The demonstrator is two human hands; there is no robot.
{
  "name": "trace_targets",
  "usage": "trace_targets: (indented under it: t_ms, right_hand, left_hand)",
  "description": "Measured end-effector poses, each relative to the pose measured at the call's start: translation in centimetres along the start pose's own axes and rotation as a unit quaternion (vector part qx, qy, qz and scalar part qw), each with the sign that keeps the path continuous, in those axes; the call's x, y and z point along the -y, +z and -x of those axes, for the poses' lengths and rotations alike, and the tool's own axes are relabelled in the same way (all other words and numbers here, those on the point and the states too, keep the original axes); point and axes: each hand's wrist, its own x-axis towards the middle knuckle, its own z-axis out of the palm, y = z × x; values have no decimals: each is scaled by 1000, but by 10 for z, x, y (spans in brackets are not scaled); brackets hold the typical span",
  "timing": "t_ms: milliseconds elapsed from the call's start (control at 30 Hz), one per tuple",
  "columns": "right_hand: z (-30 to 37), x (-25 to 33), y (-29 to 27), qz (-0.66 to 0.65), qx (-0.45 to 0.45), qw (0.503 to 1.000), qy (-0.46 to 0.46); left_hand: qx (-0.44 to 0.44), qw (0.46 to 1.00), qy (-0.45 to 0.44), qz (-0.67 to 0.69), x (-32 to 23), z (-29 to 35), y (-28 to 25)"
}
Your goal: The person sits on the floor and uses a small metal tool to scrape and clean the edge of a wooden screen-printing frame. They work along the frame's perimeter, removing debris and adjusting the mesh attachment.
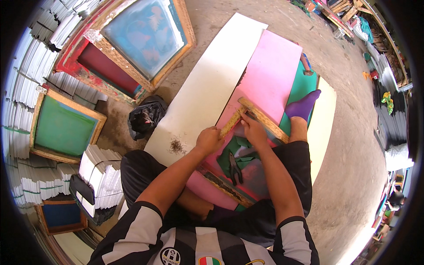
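A wooden screen frame (264,120) lies across my lap. My left hand (209,140) is closed around one of its bars. My right hand (255,131) is at the corner, its fingers bent together against the wood; anything small in them is hidden. Inside the frame lie dark-handled pliers (234,169), jaws pointing away from me, with torn green scraps (229,155) around them. To the left, a small heap of thin bits (176,145), like pulled staples, sits on the white board (204,84).
A pink sheet (270,66) lies beside the white board. My purple-socked foot (304,105) rests near what looks like a hammer (306,66). A black plastic bag (147,117), framed screens (145,35) and a strapped paper stack (102,176) stand to the left.
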Motion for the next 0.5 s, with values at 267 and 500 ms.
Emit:
trace_targets:
  t_ms: [267, 500]
  right_hand:
    - [-27, -8, -21, -147, 111, 983, -15]
    - [7, -24, -11, -94, 49, 991, -81]
  left_hand:
    - [-4, 1000, 13, -17, 1, 0, 1]
    - [-23, 1000, -8, -2, -2, 1, 6]
